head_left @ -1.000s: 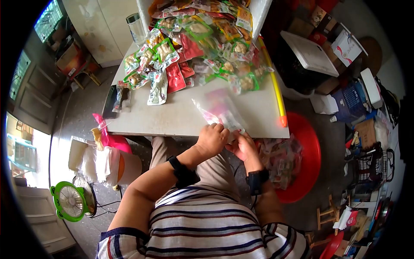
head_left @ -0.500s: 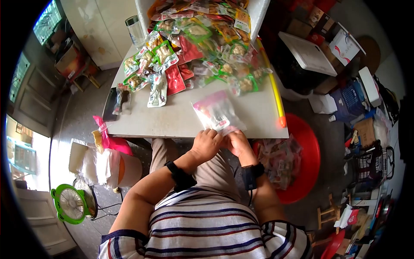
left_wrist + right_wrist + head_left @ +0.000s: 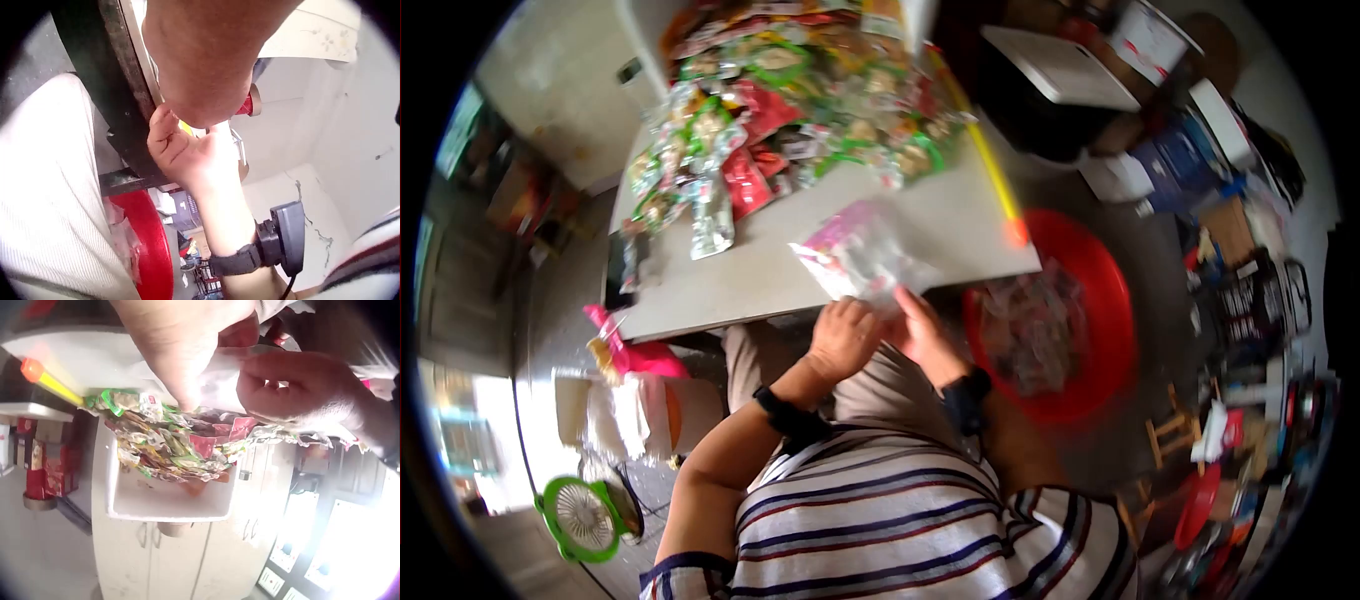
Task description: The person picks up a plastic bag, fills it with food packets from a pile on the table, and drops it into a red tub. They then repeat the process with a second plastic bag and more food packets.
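Over near edge of desk (image 3: 745, 280), pinching pink-topped clear bag (image 3: 852, 245) with left hand (image 3: 846, 340); holding right hand (image 3: 924, 335) at bag's near end, can't tell if gripping. Seeing sealed packets (image 3: 750, 130) heaped toward far edge, yellow stick (image 3: 992, 172) along right edge, red basin (image 3: 1108, 340) below right corner

Table (image 3: 735, 265): right in front of the person (image 3: 880, 530), legs (image 3: 885, 390) reaching in under the near edge
Box (image 3: 112, 487): back of the table, packets (image 3: 747, 185) in it and spilling out in front
Stick (image 3: 992, 175): lying along the table's right edge, right of the pile
Bag (image 3: 865, 250): between pile and person, left hand (image 3: 847, 340) and right hand (image 3: 922, 335) side by side at its near end
Basin (image 3: 1118, 330): floor, right side, more packets inside
Bucket (image 3: 700, 410): person's left, near the table's corner
Fan (image 3: 583, 518): also left, further back than the bucket
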A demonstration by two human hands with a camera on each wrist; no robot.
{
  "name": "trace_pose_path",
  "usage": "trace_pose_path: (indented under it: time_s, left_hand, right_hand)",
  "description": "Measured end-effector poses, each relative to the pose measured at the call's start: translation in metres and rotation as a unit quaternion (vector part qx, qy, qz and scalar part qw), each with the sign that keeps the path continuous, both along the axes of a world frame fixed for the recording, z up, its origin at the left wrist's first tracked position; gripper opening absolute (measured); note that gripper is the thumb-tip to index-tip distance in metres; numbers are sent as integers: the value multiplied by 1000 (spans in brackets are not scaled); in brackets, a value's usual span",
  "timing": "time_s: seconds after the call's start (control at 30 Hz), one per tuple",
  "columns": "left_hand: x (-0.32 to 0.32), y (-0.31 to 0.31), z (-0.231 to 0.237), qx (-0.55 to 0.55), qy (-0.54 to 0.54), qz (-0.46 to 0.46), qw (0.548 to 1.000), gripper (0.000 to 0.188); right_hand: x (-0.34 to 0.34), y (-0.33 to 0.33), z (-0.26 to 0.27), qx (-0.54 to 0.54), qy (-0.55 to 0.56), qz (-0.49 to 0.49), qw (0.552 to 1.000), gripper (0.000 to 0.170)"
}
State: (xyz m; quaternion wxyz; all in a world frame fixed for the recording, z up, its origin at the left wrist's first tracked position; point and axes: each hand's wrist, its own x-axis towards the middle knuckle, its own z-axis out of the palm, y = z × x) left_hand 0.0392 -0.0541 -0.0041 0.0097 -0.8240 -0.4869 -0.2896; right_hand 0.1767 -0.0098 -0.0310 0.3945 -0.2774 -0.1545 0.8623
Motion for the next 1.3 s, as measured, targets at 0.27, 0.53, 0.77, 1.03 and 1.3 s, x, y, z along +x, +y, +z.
trace_pose_path:
  time_s: [0.27, 0.53, 0.77, 1.03, 1.3]
  left_hand:
    - [7, -18, 22, 43, -44, -58, 996, 25]
    - [-27, -48, 26, 9, -91, -35, 995, 26]
    - [-66, -73, -23, -94, -97, 47, 990, 17]
    - [-88, -95, -65, -196, -43, 77, 977, 8]
    - [-86, -97, -64, -218, -39, 99, 970, 7]
  right_hand:
    - [3, 1, 12, 272, -241, -97, 927, 18]
    - [147, 14, 112, 374, -342, 23, 861, 33]
    - [300, 12, 91, 220, -487, -46, 844, 22]
    - [368, 2, -114, 38, -721, -164, 672, 19]
    - [383, -21, -317, -22, -708, -202, 677, 26]
